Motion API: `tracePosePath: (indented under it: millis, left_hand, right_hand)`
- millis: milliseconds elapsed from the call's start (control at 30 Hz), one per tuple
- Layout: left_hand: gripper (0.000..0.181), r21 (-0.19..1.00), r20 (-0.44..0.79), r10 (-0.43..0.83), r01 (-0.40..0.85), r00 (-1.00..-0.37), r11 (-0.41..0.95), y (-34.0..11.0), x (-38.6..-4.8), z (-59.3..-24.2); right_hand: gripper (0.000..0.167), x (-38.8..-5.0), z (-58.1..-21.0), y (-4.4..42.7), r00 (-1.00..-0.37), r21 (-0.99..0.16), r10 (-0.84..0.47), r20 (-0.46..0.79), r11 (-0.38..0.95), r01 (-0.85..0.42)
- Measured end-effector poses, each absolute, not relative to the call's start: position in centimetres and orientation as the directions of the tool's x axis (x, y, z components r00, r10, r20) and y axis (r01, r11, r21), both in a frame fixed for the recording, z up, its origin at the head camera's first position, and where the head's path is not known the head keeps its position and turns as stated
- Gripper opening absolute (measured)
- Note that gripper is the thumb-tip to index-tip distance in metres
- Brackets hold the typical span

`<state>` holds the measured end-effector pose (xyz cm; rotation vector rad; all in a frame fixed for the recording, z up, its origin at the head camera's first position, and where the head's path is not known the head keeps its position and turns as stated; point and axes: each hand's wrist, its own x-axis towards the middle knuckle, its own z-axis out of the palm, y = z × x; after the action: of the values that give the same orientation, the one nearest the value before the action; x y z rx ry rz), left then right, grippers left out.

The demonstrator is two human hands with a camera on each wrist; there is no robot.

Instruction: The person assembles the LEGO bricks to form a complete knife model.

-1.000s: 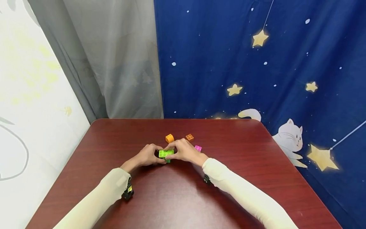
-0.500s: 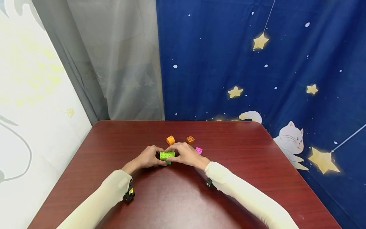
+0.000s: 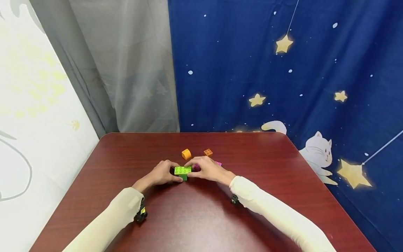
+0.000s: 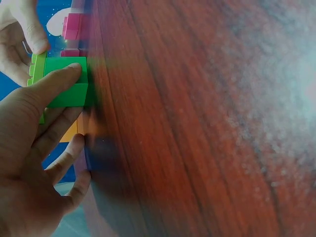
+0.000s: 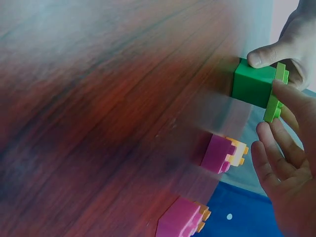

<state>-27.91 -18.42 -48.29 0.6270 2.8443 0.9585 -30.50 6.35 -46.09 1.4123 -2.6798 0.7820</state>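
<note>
A flat light green building brick (image 3: 182, 169) with studs sits on top of a taller dark green brick (image 5: 252, 84), both just above or on the table. My left hand (image 3: 162, 172) grips the dark green brick, its thumb across the near face and fingers behind. At the right end of the light green brick, my right hand (image 3: 210, 170) pinches its edge between thumb and index finger, the other fingers loosely bent. Behind the right hand stand a magenta brick (image 5: 217, 154) and a pink brick (image 5: 177, 217), both partly hidden in the head view.
A curved yellow-orange brick (image 3: 186, 154) and an orange-brown four-stud brick (image 3: 208, 152) lie beyond the hands on the dark red wooden table (image 3: 252, 154). A blue star-patterned curtain (image 3: 226, 70) hangs behind the table's far edge.
My right hand has slid slightly right along the light green brick, uncovering more studs, and the magenta brick now shows between its fingers. The left hand keeps its grip.
</note>
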Motion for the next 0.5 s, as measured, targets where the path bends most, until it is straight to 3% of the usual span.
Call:
tracePosePath:
  millis: [500]
  left_hand:
    - [0.035,0.61,0.037,0.387,0.328,-0.921,0.722,-18.3,-27.7,-48.1]
  right_hand:
    - [0.036,-31.2,-45.7,8.8,-0.605,-0.403,-0.76,0.238,0.49,-0.773]
